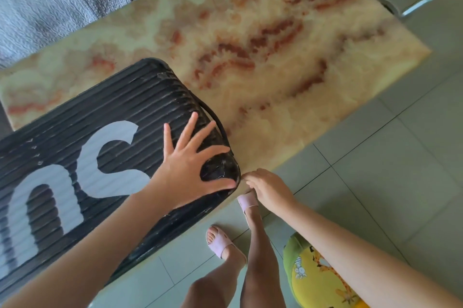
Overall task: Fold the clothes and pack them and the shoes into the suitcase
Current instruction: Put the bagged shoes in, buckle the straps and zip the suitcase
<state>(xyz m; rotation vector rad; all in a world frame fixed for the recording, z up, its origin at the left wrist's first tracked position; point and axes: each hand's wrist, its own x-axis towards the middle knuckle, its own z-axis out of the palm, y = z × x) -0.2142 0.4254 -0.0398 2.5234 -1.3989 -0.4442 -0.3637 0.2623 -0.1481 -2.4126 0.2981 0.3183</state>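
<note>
**Apparently at the zip: closed suitcase held flat on the marble table**

Seen from the head camera I am watching from afar, the black ribbed suitcase [100, 132] lies shut on its broad side at the near left of the marble-patterned table [275, 44]. Its rounded right corner reaches the table's near edge. The left hand [190, 167] rests palm-down on that corner with its fingers spread straight, pressing on the shell and gripping nothing. The right hand [268, 189] is just off the same corner, at the seam, and its fingers [250, 177] are curled together as if pinching something small. The thing itself is hidden, so I cannot tell whether it holds a zip pull or nothing at all.

No clothes or shoes show on the table. The only footwear in view is the pink slippers [223, 242] on the person's feet, on the tiled floor [375, 182]. I judge the step in hand to be working the case's closure at this corner. Whether that opens the case for packing or seals it afterwards, this view does not settle.

The next move calls for the flat palm to keep the shell from sliding. The right hand must also carry its pinch cleanly round the curved corner along the seam.

A grey sofa [50, 1] lies beyond the table's far edge, and a green-and-yellow cushion [313, 275] sits by the person's right leg.
</note>
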